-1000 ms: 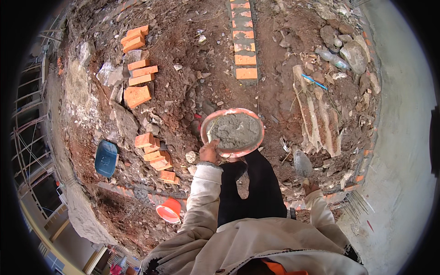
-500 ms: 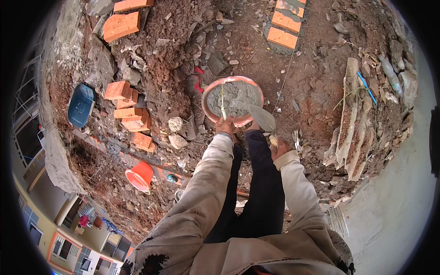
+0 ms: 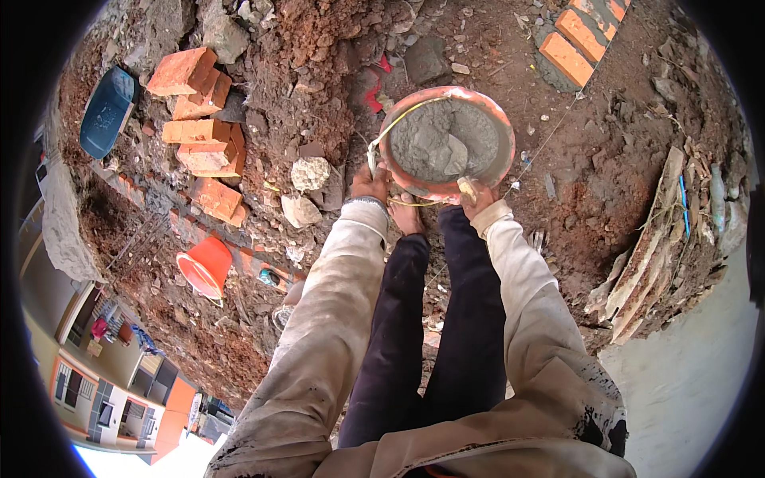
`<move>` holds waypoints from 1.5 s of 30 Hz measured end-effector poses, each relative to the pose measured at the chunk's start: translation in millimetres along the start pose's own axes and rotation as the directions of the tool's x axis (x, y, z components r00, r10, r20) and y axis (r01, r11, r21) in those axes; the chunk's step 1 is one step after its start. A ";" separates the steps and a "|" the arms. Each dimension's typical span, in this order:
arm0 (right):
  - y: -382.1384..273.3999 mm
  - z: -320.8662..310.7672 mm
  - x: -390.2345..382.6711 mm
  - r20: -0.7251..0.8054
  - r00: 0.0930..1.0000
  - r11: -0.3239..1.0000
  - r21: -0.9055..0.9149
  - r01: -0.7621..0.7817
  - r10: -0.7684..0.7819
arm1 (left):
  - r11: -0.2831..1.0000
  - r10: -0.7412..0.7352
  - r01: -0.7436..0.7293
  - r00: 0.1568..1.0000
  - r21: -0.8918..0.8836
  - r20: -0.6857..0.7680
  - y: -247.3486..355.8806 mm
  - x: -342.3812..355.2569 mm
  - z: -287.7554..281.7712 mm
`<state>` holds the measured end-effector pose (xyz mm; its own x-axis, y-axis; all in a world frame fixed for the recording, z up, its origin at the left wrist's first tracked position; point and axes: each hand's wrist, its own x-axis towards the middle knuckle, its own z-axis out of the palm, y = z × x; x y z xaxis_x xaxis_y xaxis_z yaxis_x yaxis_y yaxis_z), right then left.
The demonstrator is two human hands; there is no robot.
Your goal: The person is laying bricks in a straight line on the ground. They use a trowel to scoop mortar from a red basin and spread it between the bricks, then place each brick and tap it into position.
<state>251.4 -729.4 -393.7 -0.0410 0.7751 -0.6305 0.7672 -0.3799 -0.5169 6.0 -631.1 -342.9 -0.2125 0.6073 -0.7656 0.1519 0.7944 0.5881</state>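
A round orange-red tub [image 3: 507, 131] of wet grey mortar [image 3: 482, 135] stands on the soil in front of my feet. My left hand [image 3: 370, 185] is closed round the tub's pale yellow strap handle [image 3: 372, 153] at the near left rim. The strap lies along the left rim. My right hand [image 3: 478, 197] grips a trowel by its light handle [image 3: 467, 189] at the near rim. The trowel blade [image 3: 457, 155] is dipped in the mortar, partly covered.
Mortared bricks [image 3: 567, 57] lie along a taut string [image 3: 550, 139] at the far right. Loose bricks [image 3: 199, 131], a blue-green basin [image 3: 107, 111] and an orange bucket [image 3: 205, 267] are on the left. Old wooden boards [image 3: 649, 231] lie right. Rough stones [image 3: 311, 173] sit near the tub.
The trowel has gone from beside the tub's right rim into the mortar. My left hand has brought the strap from across the tub to its left side. The whole view has shifted.
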 end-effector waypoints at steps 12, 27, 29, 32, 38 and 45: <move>-16.5 -63.8 -5.5 0.021 0.967 0.854 0.473 0.215 -0.256 | 0.991 -0.099 0.092 0.993 -0.101 -0.059 -3.8 24.1 -2.6; 13.8 -99.5 -46.6 0.134 0.987 0.953 0.300 0.048 -0.092 | 0.977 -0.213 0.201 0.957 -0.076 -0.198 -3.9 45.0 9.8; 17.4 -106.5 -47.7 0.155 0.979 0.887 0.460 0.049 -0.134 | 0.982 -0.180 0.164 0.960 -0.090 -0.215 -13.8 50.5 4.5; 22.9 -141.3 -51.7 0.295 0.953 0.783 0.607 -0.135 -0.064 | 0.975 -0.221 0.216 0.957 -0.047 -0.188 -29.6 64.2 -5.9; 67.3 -252.3 -28.7 0.234 0.972 0.727 0.662 -0.181 0.029 | 0.953 -0.254 0.276 0.953 0.122 -0.167 -34.6 68.6 -15.2; 171.4 -355.4 89.7 -0.387 0.911 0.982 -0.174 0.075 -0.138 | 0.977 -0.160 0.177 0.977 0.115 -0.144 -37.0 74.4 -7.2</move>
<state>606.7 -545.5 -333.0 0.1045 0.9546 -0.2789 0.8616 -0.2269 -0.4540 -22.4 -615.3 -419.7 -0.3711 0.4649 -0.8039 0.2218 0.8850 0.4094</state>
